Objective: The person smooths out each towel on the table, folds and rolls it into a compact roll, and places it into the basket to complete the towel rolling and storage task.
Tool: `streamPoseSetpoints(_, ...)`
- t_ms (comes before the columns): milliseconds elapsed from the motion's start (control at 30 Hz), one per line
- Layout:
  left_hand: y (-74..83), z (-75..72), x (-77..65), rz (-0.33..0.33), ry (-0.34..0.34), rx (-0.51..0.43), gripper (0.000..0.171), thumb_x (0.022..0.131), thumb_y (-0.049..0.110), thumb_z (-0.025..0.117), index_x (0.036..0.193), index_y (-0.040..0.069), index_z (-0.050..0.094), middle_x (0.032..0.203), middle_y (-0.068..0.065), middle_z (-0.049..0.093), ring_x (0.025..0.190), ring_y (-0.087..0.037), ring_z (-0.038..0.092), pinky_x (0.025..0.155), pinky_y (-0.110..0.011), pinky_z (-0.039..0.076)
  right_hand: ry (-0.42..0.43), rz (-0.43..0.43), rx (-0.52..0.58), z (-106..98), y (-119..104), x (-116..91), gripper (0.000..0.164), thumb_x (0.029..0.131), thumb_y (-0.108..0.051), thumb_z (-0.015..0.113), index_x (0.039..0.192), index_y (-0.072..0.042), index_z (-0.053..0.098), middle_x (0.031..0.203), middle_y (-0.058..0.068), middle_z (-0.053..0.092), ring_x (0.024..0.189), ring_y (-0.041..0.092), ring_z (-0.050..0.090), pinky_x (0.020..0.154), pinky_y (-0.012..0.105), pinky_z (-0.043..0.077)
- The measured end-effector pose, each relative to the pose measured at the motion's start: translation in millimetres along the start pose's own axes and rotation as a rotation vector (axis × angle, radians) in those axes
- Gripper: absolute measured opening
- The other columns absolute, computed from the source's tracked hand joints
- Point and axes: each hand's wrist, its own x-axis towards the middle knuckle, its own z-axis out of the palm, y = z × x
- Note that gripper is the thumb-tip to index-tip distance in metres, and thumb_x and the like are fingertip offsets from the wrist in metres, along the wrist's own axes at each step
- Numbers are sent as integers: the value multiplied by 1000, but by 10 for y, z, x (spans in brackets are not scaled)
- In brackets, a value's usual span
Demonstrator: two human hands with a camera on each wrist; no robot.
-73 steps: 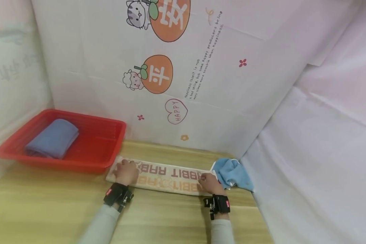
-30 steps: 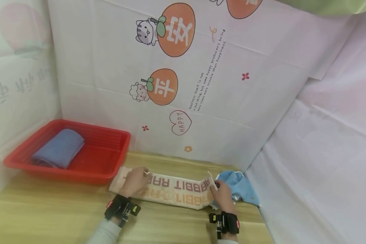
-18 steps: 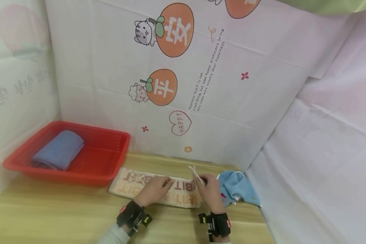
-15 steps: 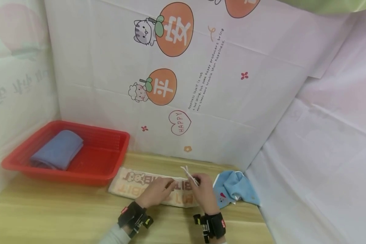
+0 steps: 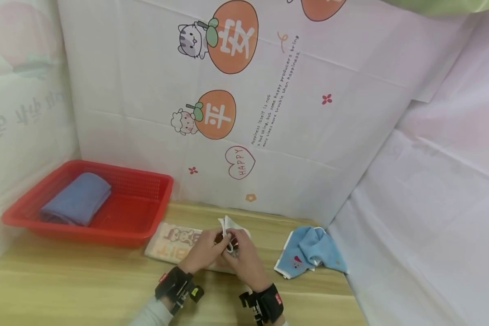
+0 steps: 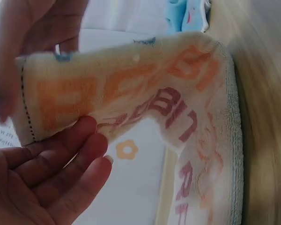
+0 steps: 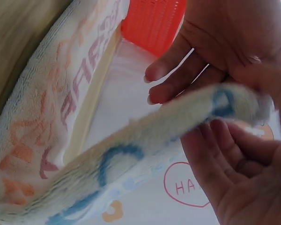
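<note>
Note folded towel (image 5: pixel 173 244) just right of red basket (image 5: pixel 124 203), long axis running away from it, far end bent upward. Record left hand (image 5: pixel 201 253) nearer basket, right hand (image 5: pixel 248 260) farther, both pinching that raised end (thumb contact partly hidden).

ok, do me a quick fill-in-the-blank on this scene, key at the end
1. The basket is coloured ____.
2. The crumpled light-blue cloth lies to the ____ of the printed towel.
3. Of the left hand and right hand, the one nearer the basket is the ____.
4. The outlined heart encloses the word ____.

Missing: red; right; left; HAPPY.
</note>
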Motion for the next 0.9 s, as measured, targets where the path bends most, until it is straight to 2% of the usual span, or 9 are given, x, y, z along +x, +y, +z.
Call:
streamPoseSetpoints(200, -69, -91, -3, -64, -16, -5, 21, 95, 13, 64, 114, 7, 70, 97, -4, 72, 76, -8, 61, 66, -25, 52, -132, -12, 97, -1, 73, -14, 51, 102, -29, 62, 148, -13, 48, 123, 1, 58, 104, 15, 60, 86, 34, 55)
streamPoseSetpoints(300, -99, -147, 12, -90, 9, -4, 24, 90, 5, 64, 113, 5, 71, 97, -6, 73, 74, -9, 61, 66, -24, 52, -129, -31, 137, -9, 153, -9, 47, 103, -28, 60, 145, -10, 52, 124, 6, 61, 105, 21, 62, 87, 39, 56)
streamPoseSetpoints(367, -99, -193, 22, -106, 32, -25, 24, 89, 2, 62, 112, 3, 70, 92, -7, 72, 72, -10, 62, 64, -25, 53, -86, -18, 158, -24, 240, -11, 41, 104, -25, 58, 142, -8, 56, 124, 9, 62, 104, 25, 62, 86, 41, 56)
streamPoseSetpoints(500, -59, -297, 32, -152, 77, -65, 23, 92, 3, 60, 113, 3, 68, 80, -3, 68, 62, -12, 60, 56, -25, 50, 11, 88, 177, -83, 482, -70, 38, 105, -20, 56, 139, -3, 56, 127, 18, 61, 105, 30, 62, 87, 41, 55)
streamPoseSetpoints(567, -25, -354, 29, -170, 94, -69, 24, 93, 5, 58, 115, 3, 66, 76, -2, 65, 59, -12, 56, 52, -25, 47, 37, 153, 145, -104, 627, -127, 40, 105, -21, 55, 139, -1, 54, 128, 21, 60, 106, 30, 61, 85, 41, 54)
streamPoseSetpoints(700, 30, -461, 16, -185, 116, -65, 22, 98, 9, 54, 117, 5, 61, 73, -3, 60, 57, -13, 53, 49, -26, 43, 15, 255, 108, -94, 853, -219, 43, 107, -23, 52, 139, 5, 52, 123, 23, 61, 105, 33, 61, 78, 43, 54)
streamPoseSetpoints(767, 42, -504, 16, -182, 134, -51, 19, 99, 10, 51, 115, 5, 60, 72, -4, 58, 58, -14, 53, 49, -26, 43, -23, 310, 121, -48, 913, -242, 45, 107, -25, 51, 140, 5, 52, 120, 21, 62, 105, 34, 62, 79, 44, 53)
streamPoseSetpoints(833, 54, -545, 14, -187, 151, -21, 19, 101, 13, 50, 115, 6, 59, 72, -4, 57, 59, -13, 54, 52, -28, 44, -68, 344, 127, 30, 940, -244, 45, 107, -26, 52, 139, 5, 52, 117, 19, 64, 104, 34, 63, 85, 44, 52)
streamPoseSetpoints(900, 68, -584, 6, -197, 159, 7, 20, 102, 17, 49, 116, 6, 59, 74, -4, 57, 61, -14, 55, 54, -29, 44, -104, 364, 122, 126, 949, -233, 46, 106, -27, 53, 139, 5, 53, 115, 17, 66, 103, 32, 64, 84, 42, 52)
